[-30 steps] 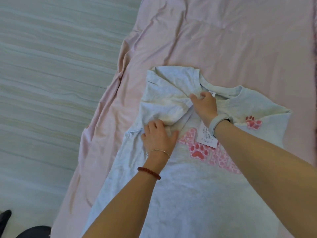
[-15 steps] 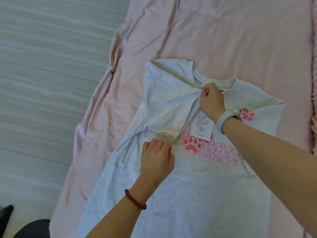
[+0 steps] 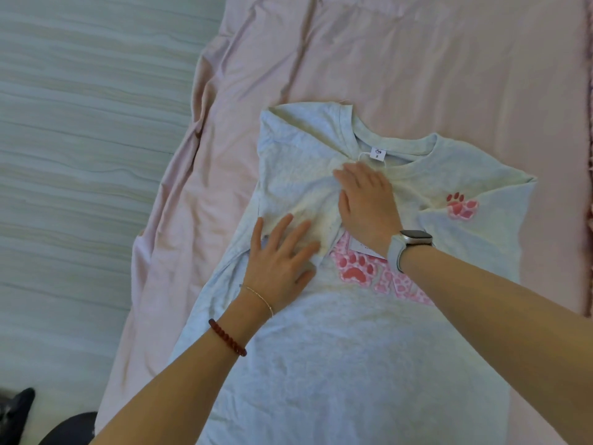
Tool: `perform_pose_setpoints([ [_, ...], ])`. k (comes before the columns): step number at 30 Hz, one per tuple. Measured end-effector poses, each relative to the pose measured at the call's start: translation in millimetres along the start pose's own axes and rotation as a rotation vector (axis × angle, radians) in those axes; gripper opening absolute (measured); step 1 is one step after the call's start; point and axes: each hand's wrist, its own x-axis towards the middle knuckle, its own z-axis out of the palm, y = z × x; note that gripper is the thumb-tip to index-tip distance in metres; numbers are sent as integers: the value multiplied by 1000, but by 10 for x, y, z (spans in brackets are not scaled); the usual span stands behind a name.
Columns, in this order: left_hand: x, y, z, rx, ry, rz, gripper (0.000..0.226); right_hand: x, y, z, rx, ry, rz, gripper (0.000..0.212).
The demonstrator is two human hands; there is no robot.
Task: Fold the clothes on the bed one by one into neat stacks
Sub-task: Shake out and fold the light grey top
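A pale grey T-shirt (image 3: 353, 348) with pink paw prints lies front up on the pink bed sheet (image 3: 417, 75). Its left sleeve is folded inward over the chest. My left hand (image 3: 282, 261) lies flat with spread fingers on the lower edge of that folded sleeve. My right hand (image 3: 369, 200) presses flat on the folded sleeve just below the collar. A white paper tag (image 3: 362, 248) peeks out under my right wrist. The shirt's right sleeve (image 3: 475, 213), with a small paw print, lies spread out to the right.
The bed's left edge runs diagonally, with the sheet hanging over it (image 3: 167, 220). A pale wood-grain floor (image 3: 80, 155) fills the left side. Dark shapes (image 3: 19, 412) sit at the bottom left corner.
Both hands have gone from pinching the sleeve fabric to lying flat on it. The folded sleeve now lies smoother over the chest. My right hand moved down from the collar.
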Motion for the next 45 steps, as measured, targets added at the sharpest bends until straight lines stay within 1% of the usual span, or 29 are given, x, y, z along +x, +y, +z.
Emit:
perform_pose_setpoints([
  [2,42,10,6,-73,69,-4,17,45,117,-42,129,59,175,38],
  [3,61,20,-1,-134,105,-5,10,77,176,-71,200,86,243,31],
  [4,70,32,-10,-207,139,2,3,115,218,-102,285,124,295,19],
  [5,71,46,-40,-275,160,3,8,159,240,-137,371,144,341,15],
  [7,31,41,-110,-332,179,20,18,225,247,-174,504,113,401,29],
  [9,-50,14,-179,-337,204,41,15,228,189,-183,590,59,437,28],
  [12,-159,-67,-267,-321,206,23,12,120,91,-166,701,100,485,22],
  [14,-214,-126,-284,-293,122,14,12,-17,90,-143,682,100,468,15],
  [17,-271,-167,-267,-213,-81,-7,9,-219,145,-91,410,-27,434,10],
  [18,-273,-175,-272,-212,-102,-22,6,-255,156,-83,340,-30,435,11],
  [19,-255,-175,-277,-222,-81,-59,8,-257,158,-91,298,-2,429,11],
  [20,-228,-171,-288,-226,-34,-113,18,-233,143,-105,278,43,414,10],
  [21,-197,-175,-290,-214,30,-186,22,-186,118,-123,278,94,389,10],
  [22,-162,-177,-289,-194,109,-289,20,-112,83,-142,302,139,356,12],
  [24,-115,-197,-241,-183,240,-567,8,92,-22,-191,380,171,266,18],
  [25,-87,-207,-209,-217,243,-730,12,217,-87,-211,417,155,227,20],
  [26,-62,-220,-175,-261,205,-875,20,360,-152,-221,452,129,197,24],
  [27,-50,-239,-137,-293,157,-979,26,512,-227,-239,497,97,184,27],
  [28,-51,-258,-99,-303,120,-1025,30,664,-305,-255,560,66,186,29],
  [29,-57,-274,-74,-305,101,-1027,31,802,-384,-272,635,37,199,28],
  [30,-64,-301,-61,-311,107,-1008,30,944,-441,-260,696,9,213,21],
  [31,-66,-330,-58,-323,126,-971,26,1060,-506,-256,717,-8,227,25],
  [33,-63,-377,-72,-308,139,-866,19,1246,-601,-210,693,-39,248,41],
  [35,-52,-430,-96,-336,124,-822,18,1354,-636,-141,659,-48,295,43],
  [39,-47,-672,-138,-542,160,-1046,15,1479,-605,-58,643,30,400,37],
  [40,-50,-732,-137,-540,146,-1066,15,1496,-592,-53,639,68,410,32],
  [42,-42,-786,-137,-493,88,-1052,15,1461,-563,-52,652,118,452,13],
  [44,-3,-752,-143,-380,36,-1002,23,1339,-558,-87,641,150,430,27],
  [45,6,-705,-141,-294,39,-958,31,1230,-551,-114,565,189,346,33],
])
